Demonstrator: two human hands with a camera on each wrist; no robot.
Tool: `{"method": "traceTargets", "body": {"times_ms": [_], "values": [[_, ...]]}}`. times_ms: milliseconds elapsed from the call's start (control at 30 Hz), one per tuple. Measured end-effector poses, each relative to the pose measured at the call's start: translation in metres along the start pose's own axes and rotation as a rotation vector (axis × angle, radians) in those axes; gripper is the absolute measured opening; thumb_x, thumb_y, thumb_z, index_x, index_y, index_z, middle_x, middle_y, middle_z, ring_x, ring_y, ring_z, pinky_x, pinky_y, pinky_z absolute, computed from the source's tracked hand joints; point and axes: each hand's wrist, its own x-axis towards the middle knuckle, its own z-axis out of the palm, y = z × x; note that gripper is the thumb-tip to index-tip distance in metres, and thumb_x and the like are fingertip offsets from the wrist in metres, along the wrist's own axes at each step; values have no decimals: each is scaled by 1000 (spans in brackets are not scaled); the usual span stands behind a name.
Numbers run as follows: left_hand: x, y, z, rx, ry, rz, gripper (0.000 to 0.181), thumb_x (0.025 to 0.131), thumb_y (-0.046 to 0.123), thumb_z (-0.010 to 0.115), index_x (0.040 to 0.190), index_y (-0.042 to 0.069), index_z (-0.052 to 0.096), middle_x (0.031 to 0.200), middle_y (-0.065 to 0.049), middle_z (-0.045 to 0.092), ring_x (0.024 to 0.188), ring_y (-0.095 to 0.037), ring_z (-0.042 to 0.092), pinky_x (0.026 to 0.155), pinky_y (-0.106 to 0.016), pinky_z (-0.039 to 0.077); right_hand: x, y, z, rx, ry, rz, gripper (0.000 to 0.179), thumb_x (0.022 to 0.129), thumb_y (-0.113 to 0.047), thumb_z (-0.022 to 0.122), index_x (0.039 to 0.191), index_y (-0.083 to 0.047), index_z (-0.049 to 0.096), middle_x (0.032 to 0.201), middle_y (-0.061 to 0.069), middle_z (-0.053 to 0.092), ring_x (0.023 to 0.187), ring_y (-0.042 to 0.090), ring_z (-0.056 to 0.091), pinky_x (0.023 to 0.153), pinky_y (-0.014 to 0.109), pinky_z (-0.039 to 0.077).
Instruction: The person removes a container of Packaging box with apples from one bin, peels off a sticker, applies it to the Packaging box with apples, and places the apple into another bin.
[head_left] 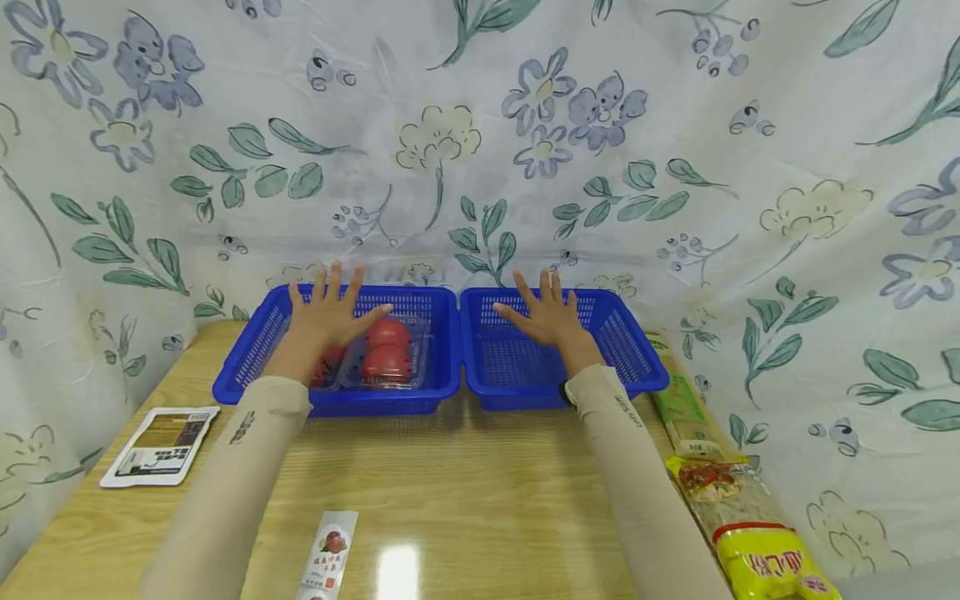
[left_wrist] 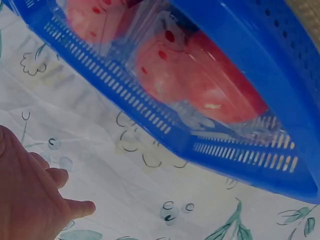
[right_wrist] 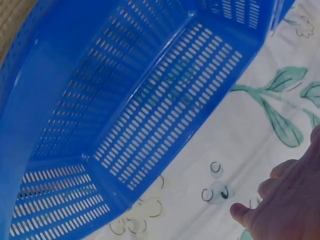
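Observation:
My left hand [head_left: 322, 315] is spread, fingers straight, over a blue plastic basket [head_left: 390, 402]. Clear plastic boxes [head_left: 422, 354] of red round fruit [head_left: 387, 350] lie inside that basket, and my forearm partly covers one of them. Over a second blue basket [head_left: 510, 362] my right hand [head_left: 551, 318] is likewise spread. Neither hand holds anything. In the left wrist view the hand [left_wrist: 30, 195] appears apart from the basket wall [left_wrist: 110, 80]. The right wrist view shows the other hand [right_wrist: 285, 205] beside the slotted basket [right_wrist: 170, 110], which has nothing visible inside.
A flat white and brown packet [head_left: 160, 446] lies on the wooden table [head_left: 465, 500] at left. A strip of fruit labels [head_left: 328, 554] is near the front. Long green [head_left: 686, 400] and yellow [head_left: 765, 542] food packs line the right edge. Floral cloth [head_left: 450, 167] hangs behind.

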Motion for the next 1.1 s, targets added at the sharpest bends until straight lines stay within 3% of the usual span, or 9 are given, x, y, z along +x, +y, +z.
{"method": "traceTargets", "body": {"times_ms": [133, 367, 733, 1100], "values": [[-8, -9, 0, -14, 5, -13, 94, 94, 76, 27, 159, 20, -13, 162, -27, -11, 148, -51, -5, 108, -76, -10, 1, -9, 5, 0, -10, -15, 82, 96, -72, 31, 160, -33, -2, 164, 19, -16, 151, 38, -16, 117, 65, -2], [-21, -29, 4, -17, -8, -67, 97, 92, 80, 24, 160, 17, -6, 161, -32, 0, 140, -60, 18, 108, -77, 9, 1, -24, 14, 22, -33, -56, 80, 97, -70, 33, 160, -32, 5, 165, 23, -6, 152, 39, -7, 119, 63, 6], [-51, -69, 13, -10, -22, -121, 100, 93, 78, 22, 159, 5, 1, 156, -39, 11, 137, -65, 19, 108, -76, 15, 0, -45, 24, 28, -59, -97, 78, 98, -69, 33, 161, -30, 7, 165, 24, 0, 152, 41, 1, 119, 62, 9], [-84, -101, 19, -24, -53, -193, 101, 93, 78, 21, 158, 3, 3, 153, -41, 14, 134, -65, 19, 105, -78, 14, 1, -60, 37, 58, -43, -145, 77, 97, -69, 35, 160, -30, 14, 164, 23, 7, 152, 42, 7, 118, 63, 15]]}}
